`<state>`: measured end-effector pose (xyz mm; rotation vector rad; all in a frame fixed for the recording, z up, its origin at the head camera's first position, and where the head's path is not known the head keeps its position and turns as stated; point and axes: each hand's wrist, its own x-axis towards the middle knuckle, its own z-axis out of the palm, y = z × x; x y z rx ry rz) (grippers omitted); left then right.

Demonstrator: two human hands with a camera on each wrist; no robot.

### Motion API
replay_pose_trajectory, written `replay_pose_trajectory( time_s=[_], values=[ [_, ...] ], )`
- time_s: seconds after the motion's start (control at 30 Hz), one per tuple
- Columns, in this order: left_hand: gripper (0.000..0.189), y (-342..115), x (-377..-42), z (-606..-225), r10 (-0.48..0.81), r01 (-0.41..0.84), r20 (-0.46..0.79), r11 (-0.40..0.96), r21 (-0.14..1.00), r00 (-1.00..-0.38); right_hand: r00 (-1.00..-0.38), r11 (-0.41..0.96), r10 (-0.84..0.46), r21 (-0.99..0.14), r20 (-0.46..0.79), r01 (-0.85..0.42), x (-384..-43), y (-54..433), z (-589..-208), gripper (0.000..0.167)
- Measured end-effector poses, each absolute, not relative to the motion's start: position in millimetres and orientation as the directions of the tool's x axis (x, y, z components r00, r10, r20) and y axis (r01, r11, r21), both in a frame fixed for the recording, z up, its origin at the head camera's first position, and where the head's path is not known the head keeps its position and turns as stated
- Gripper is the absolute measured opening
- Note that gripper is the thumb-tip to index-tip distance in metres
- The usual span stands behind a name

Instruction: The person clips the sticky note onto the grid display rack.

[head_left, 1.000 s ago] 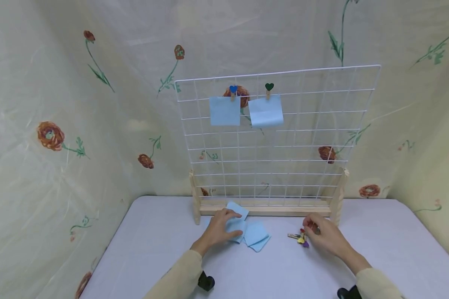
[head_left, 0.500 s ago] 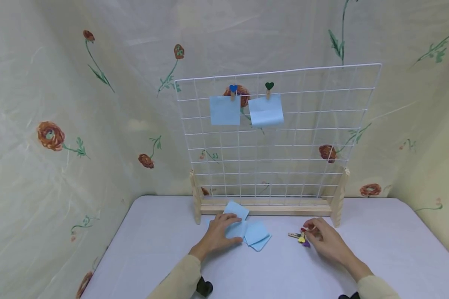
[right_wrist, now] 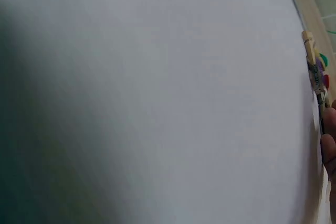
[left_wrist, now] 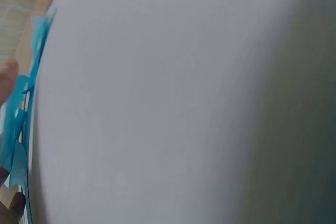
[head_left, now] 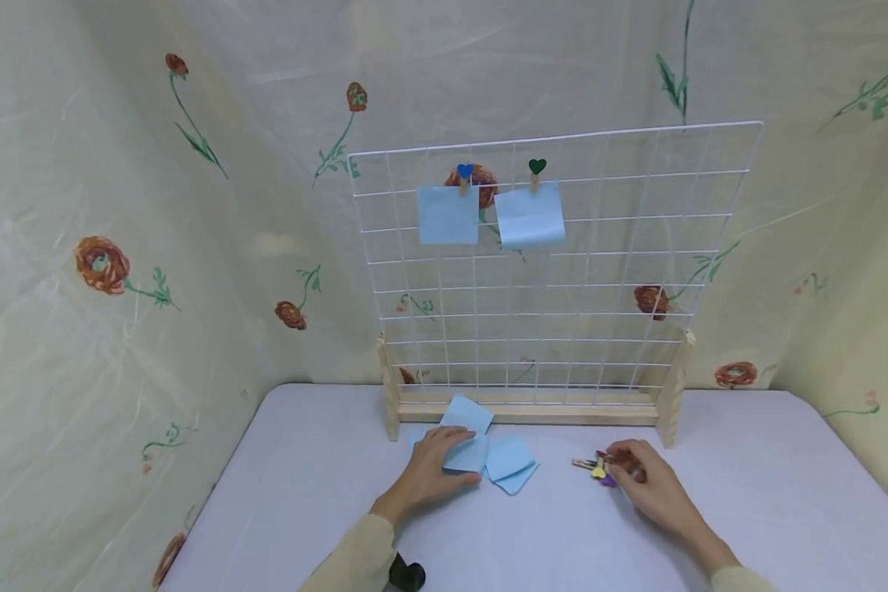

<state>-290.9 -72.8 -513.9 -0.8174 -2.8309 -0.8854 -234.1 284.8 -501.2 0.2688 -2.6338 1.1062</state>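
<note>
In the head view my left hand (head_left: pixel 427 473) lies over the left part of several loose light-blue paper squares (head_left: pixel 511 460), its thumb and fingers spread apart with a sheet showing in the gap. The left wrist view catches the sheets (left_wrist: pixel 18 124) edge-on beside my fingers. To the right, my right hand (head_left: pixel 653 485) pinches at a small pile of mini wooden clothespins (head_left: pixel 598 472) with coloured heart tops, its thumb and index finger curled at a red one. In the right wrist view the clothespins (right_wrist: pixel 314 66) lie just past the fingertips, which hide part of the pile.
Behind the hands stands a white wire grid (head_left: pixel 585 288) on a wooden base (head_left: pixel 533 413). Near its top, blue paper (head_left: pixel 448 215) hangs under a blue heart clothespin (head_left: pixel 464 174), with another sheet (head_left: pixel 530 218) under a green heart clothespin (head_left: pixel 537 169). Flowered cloth (head_left: pixel 192 345) surrounds the white table (head_left: pixel 303 460).
My right hand has shifted slightly right and its fingers have moved about on the clothespins. The left hand stays at the papers, its thumb a little lower. The head view has tilted slightly.
</note>
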Motion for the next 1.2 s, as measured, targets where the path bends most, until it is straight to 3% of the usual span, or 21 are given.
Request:
replay_pose_trajectory(
  time_s=[0.3, 0.5, 0.7, 1.03, 1.2],
  values=[
    [0.055, -77, -276, -532, 0.442, 0.585, 0.386, 0.663, 0.468, -0.81, -0.946, 0.631, 0.1, -0.754, 0.309, -0.179, -223, 277, -513, 0.023],
    [0.045, -75, -268, -534, 0.474, 0.655, 0.476, 0.667, 0.355, -0.741, -0.909, 0.539, 0.275, -0.833, 0.313, -0.124, -216, 269, -519, 0.019],
    [0.035, -74, -267, -531, 0.489, 0.686, 0.509, 0.647, 0.333, -0.708, -0.865, 0.396, 0.431, -0.915, 0.257, -0.075, -212, 271, -517, 0.018],
    [0.029, -76, -268, -526, 0.486, 0.716, 0.552, 0.607, 0.344, -0.678, -0.875, 0.355, 0.438, -0.934, 0.206, -0.042, -212, 271, -514, 0.017],
    [0.027, -77, -265, -527, 0.468, 0.7, 0.543, 0.608, 0.375, -0.697, -0.878, 0.373, 0.441, -0.928, 0.187, -0.011, -210, 272, -516, 0.018]
  ],
)
